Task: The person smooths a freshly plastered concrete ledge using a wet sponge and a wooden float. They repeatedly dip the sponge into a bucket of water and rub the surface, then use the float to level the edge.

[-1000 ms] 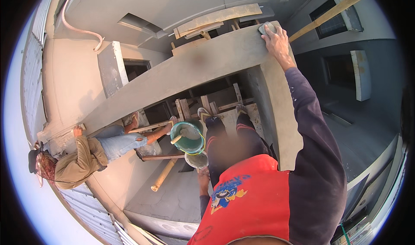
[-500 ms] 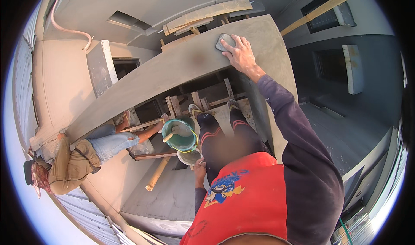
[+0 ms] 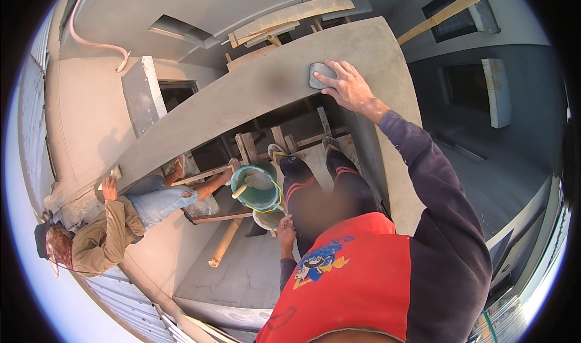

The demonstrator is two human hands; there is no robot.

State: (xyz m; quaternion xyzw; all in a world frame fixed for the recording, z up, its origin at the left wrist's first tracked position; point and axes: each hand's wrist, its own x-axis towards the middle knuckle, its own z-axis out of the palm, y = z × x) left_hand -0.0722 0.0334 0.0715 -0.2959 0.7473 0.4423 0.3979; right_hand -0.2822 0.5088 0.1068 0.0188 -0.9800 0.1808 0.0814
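One grey pad [image 3: 319, 75] on ledge [image 3: 212, 116] | bucket [image 3: 266, 198] beside legs [image 3: 298, 176] | co-worker [image 3: 97, 243] leftward

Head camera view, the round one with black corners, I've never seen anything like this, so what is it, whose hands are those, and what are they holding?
There is no machine: these are a person's own bare hands, seen from a wide fisheye camera on their head, looking down. That lens bends straight edges. The right hand holds a grey pad against a long grey ledge. The left hand is at the side of a pale container; whether it grips it, I can't tell. Next to that is a green bucket with a stick-like handle in it. At the left is another person.
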